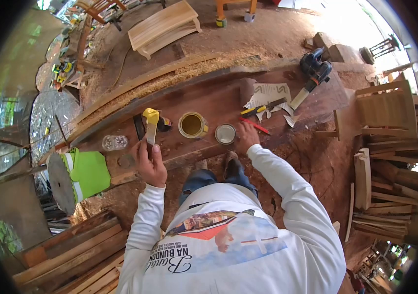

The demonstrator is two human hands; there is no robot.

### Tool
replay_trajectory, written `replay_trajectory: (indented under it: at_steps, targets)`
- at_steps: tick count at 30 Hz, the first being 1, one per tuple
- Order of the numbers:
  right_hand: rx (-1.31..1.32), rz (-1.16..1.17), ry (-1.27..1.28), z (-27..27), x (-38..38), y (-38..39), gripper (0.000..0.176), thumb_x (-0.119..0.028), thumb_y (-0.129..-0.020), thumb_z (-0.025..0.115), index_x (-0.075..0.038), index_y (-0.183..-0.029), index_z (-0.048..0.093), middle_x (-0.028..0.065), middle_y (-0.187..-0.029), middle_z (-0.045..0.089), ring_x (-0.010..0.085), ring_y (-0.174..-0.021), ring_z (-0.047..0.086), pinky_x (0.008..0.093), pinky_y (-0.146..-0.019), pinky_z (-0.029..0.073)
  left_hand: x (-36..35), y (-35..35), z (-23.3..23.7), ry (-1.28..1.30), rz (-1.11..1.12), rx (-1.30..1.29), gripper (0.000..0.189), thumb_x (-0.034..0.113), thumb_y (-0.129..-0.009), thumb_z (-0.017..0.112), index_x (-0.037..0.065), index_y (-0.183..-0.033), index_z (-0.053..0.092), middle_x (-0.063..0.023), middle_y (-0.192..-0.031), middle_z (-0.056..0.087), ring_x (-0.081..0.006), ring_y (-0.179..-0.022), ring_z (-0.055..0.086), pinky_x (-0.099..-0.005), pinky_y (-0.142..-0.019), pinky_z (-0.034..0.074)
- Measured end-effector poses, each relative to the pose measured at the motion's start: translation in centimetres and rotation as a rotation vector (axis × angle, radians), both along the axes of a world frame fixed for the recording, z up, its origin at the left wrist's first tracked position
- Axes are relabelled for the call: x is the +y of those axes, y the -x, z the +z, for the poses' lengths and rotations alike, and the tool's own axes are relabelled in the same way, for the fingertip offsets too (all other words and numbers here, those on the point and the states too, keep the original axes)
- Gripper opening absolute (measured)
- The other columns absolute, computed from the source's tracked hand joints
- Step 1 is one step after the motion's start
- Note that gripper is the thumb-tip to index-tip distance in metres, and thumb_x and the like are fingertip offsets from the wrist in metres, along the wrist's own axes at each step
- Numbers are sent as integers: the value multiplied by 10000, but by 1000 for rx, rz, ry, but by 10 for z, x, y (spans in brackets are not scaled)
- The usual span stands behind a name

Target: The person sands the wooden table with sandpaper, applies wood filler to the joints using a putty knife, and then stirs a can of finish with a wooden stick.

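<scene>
On the wooden bench (170,152) stands an opened can (193,125) with yellowish-brown contents. A smaller round tin or lid (226,134) lies to its right. My left hand (150,165) is closed on a putty knife (150,132), held upright with a yellow lump (151,115) at its far end. My right hand (248,139) rests on the bench just right of the small tin, near a red tool (255,125); whether its fingers hold anything is hidden. A dark bottle (164,124) stands between the putty knife and the can.
A yellow-black cutter (255,110) lies by torn sandpaper (272,93). Behind it is a power sander (315,66). A clear container (115,142) and a lime-green container (90,171) are at left. A wooden chair (385,110) stands at right.
</scene>
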State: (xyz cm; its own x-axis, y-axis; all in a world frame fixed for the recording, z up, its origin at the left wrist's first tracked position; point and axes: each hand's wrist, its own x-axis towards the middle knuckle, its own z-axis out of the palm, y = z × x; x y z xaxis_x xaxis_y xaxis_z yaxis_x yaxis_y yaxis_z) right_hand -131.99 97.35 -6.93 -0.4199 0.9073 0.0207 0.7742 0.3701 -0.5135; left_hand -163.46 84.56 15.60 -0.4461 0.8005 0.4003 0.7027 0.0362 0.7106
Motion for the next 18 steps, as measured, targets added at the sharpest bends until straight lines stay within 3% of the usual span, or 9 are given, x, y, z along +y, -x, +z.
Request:
replay_trajectory:
  at_steps: [4,7,10,13,16,18]
  targets:
    - [-114,70,-32,24,-20,36,759,-315,-747,804,-99,-1422,534,198,-1467,480,420,-1320,473,553,-1073,426,2,4,3,-16,26,-61,336,154,-1033,670,-62,-1284,611,-153,-1264,557,-224,-1026,622,-340,-889,520]
    - [-214,70,-22,12,-19,50,810,-371,-733,818,-103,-1439,524,197,-1512,446,438,-1342,449,583,-1084,403,4,11,3,-32,47,-27,315,156,-998,727,-36,-1233,642,-142,-1209,591,-229,-989,634,-345,-859,527]
    - [-246,70,9,9,-13,56,795,-365,-748,820,-111,-1441,523,201,-1527,445,445,-1327,463,567,-1071,417,2,19,12,-18,63,72,279,164,-973,759,-9,-1174,670,-118,-1110,631,-227,-964,636,-340,-834,525]
    - [-29,-184,174,42,0,65,834,-329,-725,843,-107,-1459,516,190,-1566,423,449,-1358,444,546,-1097,411,1,33,14,-30,58,120,243,157,-959,771,5,-1127,683,-98,-1034,652,-220,-939,632,-334,-812,521]
    - [214,-120,-102,78,5,88,810,-326,-727,849,-92,-1435,532,186,-1559,437,451,-1340,462,538,-1092,417,-8,43,10,-2,85,56,221,133,-946,772,12,-1110,687,-100,-1021,654,-233,-920,634,-348,-799,520]
    - [227,46,-125,96,4,114,802,-350,-727,854,-90,-1418,541,197,-1537,447,450,-1328,467,560,-1080,411,-13,49,2,15,91,35,207,98,-925,774,22,-1103,698,-116,-1030,655,-277,-898,643,-378,-780,525]
